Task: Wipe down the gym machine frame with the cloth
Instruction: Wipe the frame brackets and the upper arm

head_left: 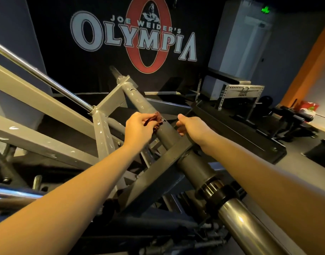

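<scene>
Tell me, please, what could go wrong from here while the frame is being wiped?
1. The cloth, bunched small in the left hand, might snag on the holes in the grey tube as it slides up.
2. The right hand holds the tube just above the dark crossbar; if that joint shifts, fingers could be pinched.
3. Chipped paint on the grey frame may scratch skin, since the cloth covers little.

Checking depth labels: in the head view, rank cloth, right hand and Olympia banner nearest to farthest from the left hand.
1. cloth, gripped in the left hand itself.
2. right hand, just across the grey tube.
3. Olympia banner, far behind, up high.
</scene>
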### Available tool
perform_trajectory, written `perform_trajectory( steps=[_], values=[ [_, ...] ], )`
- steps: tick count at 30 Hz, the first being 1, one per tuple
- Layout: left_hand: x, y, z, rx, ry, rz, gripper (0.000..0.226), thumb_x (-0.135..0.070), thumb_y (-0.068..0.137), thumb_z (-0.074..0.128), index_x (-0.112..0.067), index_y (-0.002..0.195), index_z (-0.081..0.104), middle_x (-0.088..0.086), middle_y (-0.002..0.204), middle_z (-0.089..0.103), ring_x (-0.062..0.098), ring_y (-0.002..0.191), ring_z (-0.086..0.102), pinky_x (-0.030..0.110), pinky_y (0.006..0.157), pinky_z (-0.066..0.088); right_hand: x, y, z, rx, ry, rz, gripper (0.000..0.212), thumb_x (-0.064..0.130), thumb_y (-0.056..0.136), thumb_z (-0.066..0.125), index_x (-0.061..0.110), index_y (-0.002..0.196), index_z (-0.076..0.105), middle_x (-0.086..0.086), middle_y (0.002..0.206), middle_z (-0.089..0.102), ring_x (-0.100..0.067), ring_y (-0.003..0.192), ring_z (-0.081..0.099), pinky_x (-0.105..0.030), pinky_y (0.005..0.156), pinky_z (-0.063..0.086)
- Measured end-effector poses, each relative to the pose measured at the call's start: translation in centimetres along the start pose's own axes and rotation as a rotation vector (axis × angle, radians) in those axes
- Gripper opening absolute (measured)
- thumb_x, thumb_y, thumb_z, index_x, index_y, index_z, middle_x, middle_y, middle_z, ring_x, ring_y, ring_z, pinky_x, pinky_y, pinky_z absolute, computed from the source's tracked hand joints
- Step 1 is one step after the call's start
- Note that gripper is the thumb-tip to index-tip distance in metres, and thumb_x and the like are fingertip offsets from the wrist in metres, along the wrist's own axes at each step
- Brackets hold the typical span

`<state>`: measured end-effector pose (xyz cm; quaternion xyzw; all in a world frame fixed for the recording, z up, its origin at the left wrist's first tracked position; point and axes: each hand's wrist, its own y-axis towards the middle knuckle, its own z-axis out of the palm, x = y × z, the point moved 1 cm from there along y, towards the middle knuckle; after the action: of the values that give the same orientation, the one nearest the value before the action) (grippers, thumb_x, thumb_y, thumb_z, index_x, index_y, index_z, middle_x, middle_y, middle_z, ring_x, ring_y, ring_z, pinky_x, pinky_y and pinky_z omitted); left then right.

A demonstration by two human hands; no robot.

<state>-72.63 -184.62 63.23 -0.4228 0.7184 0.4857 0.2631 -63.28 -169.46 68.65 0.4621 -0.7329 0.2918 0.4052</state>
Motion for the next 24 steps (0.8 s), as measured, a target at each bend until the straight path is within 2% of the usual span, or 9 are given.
perform_trajectory(
  steps=[3, 5, 7, 9, 12, 16, 17, 21, 24],
  values=[
    [-1.3, -2.8, 0.0, 0.021, -0.05, 0.021, 0.022, -0.016, 0.093, 0.072, -0.02, 0.115, 0.075, -0.006, 0.108, 0.065, 0.006, 0.101, 0.062, 0.007, 0.087, 0.046, -0.2, 0.1, -0.1, 0.003, 0.001, 0.01, 0.042, 0.041, 0.109, 0.041, 0.009, 0.115, 0.068, -0.017, 0.118, 0.068, -0.027, 0.108, 0.065, -0.026, 0.072, 0.043],
    [-2.1, -5.5, -0.6, 0.1, -0.112, 0.049, 0.023, -0.013, 0.091, 0.074, -0.024, 0.112, 0.076, -0.011, 0.106, 0.069, 0.0, 0.1, 0.064, 0.002, 0.084, 0.045, -0.4, 0.3, -0.1, 0.024, -0.022, 0.011, 0.044, 0.042, 0.108, 0.04, 0.009, 0.118, 0.069, -0.015, 0.118, 0.069, -0.023, 0.105, 0.064, -0.027, 0.072, 0.042],
    [-2.3, -6.5, -1.0, 0.17, -0.13, 0.067, 0.026, -0.012, 0.091, 0.074, -0.028, 0.111, 0.077, -0.017, 0.101, 0.07, -0.005, 0.098, 0.064, 0.005, 0.084, 0.047, -0.5, 0.6, -0.2, 0.037, -0.039, 0.019, 0.044, 0.044, 0.108, 0.039, 0.013, 0.118, 0.069, -0.011, 0.116, 0.068, -0.019, 0.105, 0.063, -0.031, 0.078, 0.04],
    [-2.1, -5.5, -0.8, 0.15, -0.099, 0.096, 0.026, -0.015, 0.091, 0.075, -0.029, 0.112, 0.077, -0.018, 0.1, 0.069, -0.004, 0.098, 0.064, 0.004, 0.085, 0.046, -0.6, 0.9, -0.1, 0.044, -0.057, 0.025, 0.042, 0.046, 0.108, 0.039, 0.018, 0.114, 0.069, -0.004, 0.114, 0.068, -0.017, 0.106, 0.061, -0.032, 0.083, 0.038],
    [-0.8, -1.5, 0.1, 0.044, -0.017, 0.078, 0.025, -0.018, 0.094, 0.072, -0.028, 0.117, 0.076, -0.012, 0.103, 0.066, 0.002, 0.098, 0.061, 0.006, 0.084, 0.044, -0.5, 0.9, 0.2, 0.039, -0.056, 0.027, 0.035, 0.044, 0.108, 0.039, 0.023, 0.103, 0.066, 0.001, 0.108, 0.067, -0.012, 0.098, 0.061, -0.026, 0.071, 0.037],
    [2.7, 3.4, 0.1, -0.034, -0.207, -0.238, 0.023, -0.012, 0.09, 0.076, -0.027, 0.108, 0.078, -0.007, 0.1, 0.075, 0.01, 0.098, 0.07, 0.036, 0.099, 0.057, -0.3, 0.6, 0.1, 0.054, -0.032, 0.066, 0.035, 0.043, 0.108, 0.041, 0.018, 0.111, 0.066, -0.003, 0.113, 0.067, -0.016, 0.101, 0.062, -0.027, 0.072, 0.04],
    [2.8, 3.3, 0.2, -0.044, -0.244, -0.274, 0.023, -0.011, 0.089, 0.076, -0.025, 0.107, 0.079, -0.007, 0.098, 0.076, 0.01, 0.097, 0.071, 0.038, 0.099, 0.057, -0.3, 0.5, 0.0, 0.057, -0.022, 0.073, 0.035, 0.043, 0.108, 0.042, 0.017, 0.113, 0.066, -0.004, 0.113, 0.067, -0.018, 0.103, 0.063, -0.028, 0.073, 0.041],
    [0.6, -0.6, 0.2, -0.015, -0.212, -0.234, 0.017, -0.014, 0.093, 0.072, -0.021, 0.108, 0.077, -0.009, 0.098, 0.073, 0.009, 0.098, 0.068, 0.028, 0.092, 0.053, 0.0, 0.3, -0.2, 0.09, -0.067, 0.055, 0.03, 0.033, 0.108, 0.046, 0.012, 0.117, 0.066, -0.011, 0.118, 0.067, -0.024, 0.107, 0.064, -0.031, 0.08, 0.046],
    [-0.8, -3.8, 0.0, 0.084, -0.172, -0.091, 0.024, -0.014, 0.092, 0.073, -0.022, 0.114, 0.078, -0.008, 0.102, 0.074, 0.004, 0.097, 0.069, 0.019, 0.09, 0.054, 0.4, 1.0, 0.0, 0.153, -0.205, 0.032, 0.026, 0.013, 0.105, 0.048, 0.002, 0.12, 0.067, -0.015, 0.119, 0.066, -0.031, 0.112, 0.062, -0.044, 0.102, 0.049]
  ],
)
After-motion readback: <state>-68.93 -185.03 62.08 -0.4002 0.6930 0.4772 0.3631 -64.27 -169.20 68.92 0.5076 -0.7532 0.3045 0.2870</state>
